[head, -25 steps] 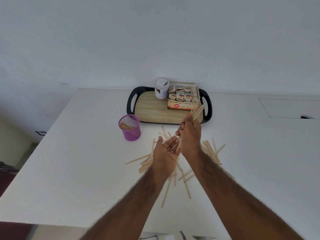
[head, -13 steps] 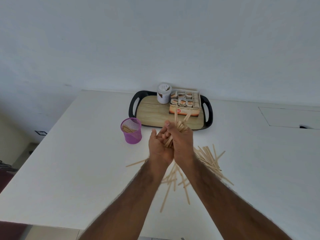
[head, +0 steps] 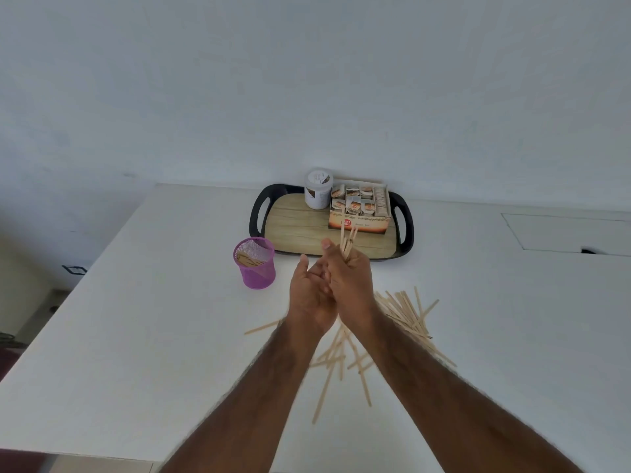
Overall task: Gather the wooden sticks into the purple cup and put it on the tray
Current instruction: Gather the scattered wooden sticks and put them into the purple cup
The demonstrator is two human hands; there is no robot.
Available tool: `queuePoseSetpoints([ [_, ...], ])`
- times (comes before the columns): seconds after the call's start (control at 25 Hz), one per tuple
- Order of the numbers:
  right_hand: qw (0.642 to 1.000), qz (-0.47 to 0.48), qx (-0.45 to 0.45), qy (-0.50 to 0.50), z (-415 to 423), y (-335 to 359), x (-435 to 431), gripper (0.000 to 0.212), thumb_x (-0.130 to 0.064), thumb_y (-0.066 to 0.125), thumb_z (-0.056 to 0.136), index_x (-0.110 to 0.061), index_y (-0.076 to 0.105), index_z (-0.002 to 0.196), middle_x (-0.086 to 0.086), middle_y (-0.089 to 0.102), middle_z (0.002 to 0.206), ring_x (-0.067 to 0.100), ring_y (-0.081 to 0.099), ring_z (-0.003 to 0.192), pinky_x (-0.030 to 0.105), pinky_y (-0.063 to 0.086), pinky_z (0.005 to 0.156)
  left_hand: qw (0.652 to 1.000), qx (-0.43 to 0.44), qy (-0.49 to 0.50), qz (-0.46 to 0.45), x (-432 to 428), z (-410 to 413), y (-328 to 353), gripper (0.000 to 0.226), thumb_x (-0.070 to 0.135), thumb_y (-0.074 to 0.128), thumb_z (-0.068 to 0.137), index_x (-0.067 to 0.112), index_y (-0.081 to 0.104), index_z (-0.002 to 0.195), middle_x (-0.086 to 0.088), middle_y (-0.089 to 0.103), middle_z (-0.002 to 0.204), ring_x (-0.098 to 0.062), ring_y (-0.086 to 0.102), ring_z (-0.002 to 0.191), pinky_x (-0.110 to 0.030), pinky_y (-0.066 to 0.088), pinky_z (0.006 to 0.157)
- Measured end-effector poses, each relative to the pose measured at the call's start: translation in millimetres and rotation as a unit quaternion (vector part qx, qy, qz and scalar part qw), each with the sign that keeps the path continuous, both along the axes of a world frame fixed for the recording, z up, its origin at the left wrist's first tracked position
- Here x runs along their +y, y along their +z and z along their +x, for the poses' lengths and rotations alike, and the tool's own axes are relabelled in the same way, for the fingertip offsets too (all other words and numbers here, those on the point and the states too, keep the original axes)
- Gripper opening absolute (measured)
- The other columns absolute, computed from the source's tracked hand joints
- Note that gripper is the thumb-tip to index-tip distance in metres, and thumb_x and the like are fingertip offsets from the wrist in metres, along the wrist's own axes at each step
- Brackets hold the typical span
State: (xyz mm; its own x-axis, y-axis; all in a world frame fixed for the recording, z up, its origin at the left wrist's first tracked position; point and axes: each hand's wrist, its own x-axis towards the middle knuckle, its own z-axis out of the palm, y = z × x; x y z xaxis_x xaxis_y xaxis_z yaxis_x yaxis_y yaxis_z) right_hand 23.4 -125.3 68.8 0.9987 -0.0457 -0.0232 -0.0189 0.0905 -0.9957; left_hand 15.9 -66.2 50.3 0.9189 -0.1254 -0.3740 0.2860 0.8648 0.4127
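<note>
My right hand (head: 351, 281) is closed around a bundle of wooden sticks (head: 347, 242) whose tips poke up above the fist. My left hand (head: 309, 295) presses against it from the left, fingers cupped on the lower part of the bundle. The purple mesh cup (head: 255, 263) stands on the white table to the left of my hands, with a few sticks inside. Many loose sticks (head: 406, 312) lie scattered on the table under and to the right of my arms. The black-rimmed wooden tray (head: 297, 227) sits behind the hands.
On the tray stand a white jar (head: 318, 189) and an open carton of sachets (head: 360, 208). The white table (head: 136, 336) ends at the wall behind the tray and at a near edge below my arms. A rectangular hatch (head: 563, 233) is set into the table's right side.
My hands have come together above the pile. The right hand lifted its sticks upright, and the left hand rose from the table to close against the bundle.
</note>
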Motion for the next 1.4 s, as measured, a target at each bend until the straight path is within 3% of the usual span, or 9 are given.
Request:
queuePoseSetpoints([
  [0.12, 0.935, -0.329, -0.092, 0.092, 9.0, 14.0, -36.0, 0.035, -0.039, 0.059, 0.092, -0.024, 0.061, 0.061, -0.005, 0.058, 0.05, 0.006, 0.053, 0.044, 0.021, 0.04, 0.046, 0.988, -0.019, 0.031, 0.151, 25.1, 5.8, 5.0, 0.062, 0.05, 0.029, 0.107, 0.003, 0.068, 0.119, -0.016, 0.073, 0.116, -0.028, 0.067, 0.111, -0.039, 0.049, 0.099],
  [0.2, 0.775, -0.595, -0.155, 0.147, 9.6, 19.0, -48.0, 0.03, -0.033, 0.056, 0.092, -0.024, 0.051, 0.064, -0.007, 0.052, 0.054, 0.012, 0.055, 0.051, 0.026, 0.036, 0.05, 0.975, -0.054, 0.032, 0.215, 36.3, 8.1, 11.5, 0.068, 0.053, 0.025, 0.107, 0.001, 0.067, 0.123, -0.016, 0.071, 0.121, -0.028, 0.066, 0.116, -0.04, 0.047, 0.102],
  [0.28, 0.673, -0.695, -0.198, 0.155, 5.1, 18.3, -46.6, 0.016, -0.028, 0.056, 0.091, -0.019, 0.06, 0.078, -0.003, 0.059, 0.067, 0.022, 0.062, 0.062, 0.03, 0.038, 0.055, 0.954, -0.076, -0.012, 0.29, 31.3, 6.9, 16.3, 0.072, 0.056, 0.023, 0.106, 0.003, 0.069, 0.121, -0.016, 0.072, 0.122, -0.027, 0.066, 0.118, -0.042, 0.045, 0.102],
  [0.56, 0.66, -0.706, -0.219, 0.138, 2.1, 5.5, -41.9, 0.016, -0.027, 0.052, 0.096, -0.022, 0.066, 0.102, -0.001, 0.068, 0.084, 0.02, 0.059, 0.057, 0.031, 0.041, 0.054, 0.88, -0.072, -0.045, 0.467, 14.0, -3.1, 22.4, 0.045, 0.038, 0.04, 0.108, 0.014, 0.078, 0.101, -0.002, 0.079, 0.1, -0.021, 0.073, 0.103, -0.05, 0.05, 0.104],
  [0.64, 0.689, -0.678, -0.205, 0.152, 2.0, 3.9, -37.8, 0.018, -0.031, 0.05, 0.098, -0.021, 0.064, 0.102, -0.001, 0.068, 0.083, 0.02, 0.058, 0.059, 0.032, 0.043, 0.055, 0.907, -0.068, -0.036, 0.414, 16.1, -1.0, 17.5, 0.057, 0.047, 0.034, 0.108, 0.009, 0.077, 0.107, -0.006, 0.078, 0.108, -0.024, 0.071, 0.107, -0.047, 0.05, 0.104],
  [0.84, 0.985, -0.155, -0.028, 0.066, 4.8, 24.1, -30.8, 0.044, -0.034, 0.062, 0.096, -0.005, 0.057, 0.064, 0.015, 0.055, 0.055, 0.025, 0.048, 0.049, 0.033, 0.042, 0.051, 0.999, 0.016, 0.029, 0.043, 10.2, -7.9, 1.2, 0.075, 0.062, 0.022, 0.103, 0.004, 0.069, 0.115, -0.017, 0.068, 0.127, -0.029, 0.066, 0.115, -0.042, 0.048, 0.099],
  [1.04, 0.993, 0.095, -0.033, 0.059, -6.6, 34.8, -11.6, 0.035, -0.031, 0.074, 0.085, -0.005, 0.055, 0.07, 0.011, 0.052, 0.052, 0.022, 0.044, 0.043, 0.041, 0.049, 0.061, 0.99, 0.026, 0.047, -0.128, -14.3, -24.7, 3.1, 0.063, 0.06, 0.035, 0.102, 0.013, 0.072, 0.081, -0.001, 0.067, 0.101, -0.018, 0.067, 0.1, -0.032, 0.042, 0.106],
  [1.16, 0.993, 0.117, -0.022, 0.017, -9.7, 31.9, -3.9, 0.035, -0.033, 0.074, 0.084, -0.01, 0.055, 0.064, 0.009, 0.051, 0.052, 0.02, 0.045, 0.046, 0.033, 0.046, 0.055, 0.993, 0.01, 0.04, -0.109, -9.2, -16.7, 12.9, 0.058, 0.045, 0.036, 0.106, 0.008, 0.076, 0.086, -0.008, 0.073, 0.096, -0.022, 0.073, 0.094, -0.032, 0.059, 0.084],
  [1.4, 0.989, -0.105, -0.102, -0.037, -8.4, 26.0, -11.4, 0.028, -0.04, 0.058, 0.093, -0.017, 0.073, 0.086, -0.002, 0.064, 0.068, 0.009, 0.066, 0.071, 0.018, 0.051, 0.067, 1.0, 0.016, -0.009, 0.019, -6.6, -11.5, 22.3, 0.028, 0.025, 0.044, 0.107, 0.006, 0.064, 0.105, -0.013, 0.065, 0.104, -0.025, 0.061, 0.111, -0.036, 0.043, 0.107],
])
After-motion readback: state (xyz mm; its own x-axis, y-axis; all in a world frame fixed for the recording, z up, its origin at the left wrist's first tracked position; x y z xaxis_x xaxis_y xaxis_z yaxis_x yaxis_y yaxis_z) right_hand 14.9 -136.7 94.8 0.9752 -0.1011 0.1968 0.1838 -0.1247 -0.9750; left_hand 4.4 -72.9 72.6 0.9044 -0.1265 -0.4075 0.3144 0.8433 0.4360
